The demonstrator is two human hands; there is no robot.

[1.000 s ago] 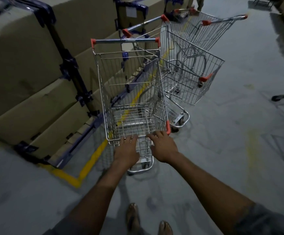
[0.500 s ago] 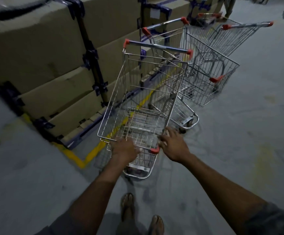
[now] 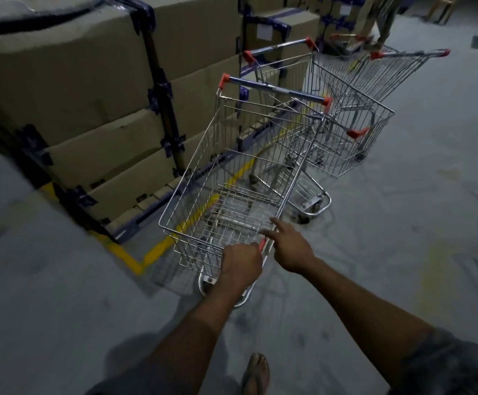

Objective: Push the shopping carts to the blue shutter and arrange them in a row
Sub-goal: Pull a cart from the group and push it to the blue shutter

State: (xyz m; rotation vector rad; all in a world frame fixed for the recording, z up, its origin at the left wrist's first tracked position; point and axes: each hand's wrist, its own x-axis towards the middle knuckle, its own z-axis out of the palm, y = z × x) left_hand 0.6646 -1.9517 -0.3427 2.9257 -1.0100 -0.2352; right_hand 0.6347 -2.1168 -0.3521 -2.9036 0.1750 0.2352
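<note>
Three wire carts stood alongside the stacked cartons (image 3: pixel 89 89): the nearest cart (image 3: pixel 240 181), a second cart (image 3: pixel 349 118) and a third cart (image 3: pixel 403 67) farther along them. The left hand (image 3: pixel 242 263) gripped the nearest cart's front rim and the right hand (image 3: pixel 292 249) touched it with straight fingers, evidently to steer from the nose. Its long axis ran roughly parallel to the cartons, handle pointing onward along them, nose facing the person.

My sandalled foot (image 3: pixel 256 374) stands on the grey concrete floor (image 3: pixel 389 252). Three wire carts (image 3: pixel 346 132) stand on it, beside a yellow painted line (image 3: pixel 157 249).
</note>
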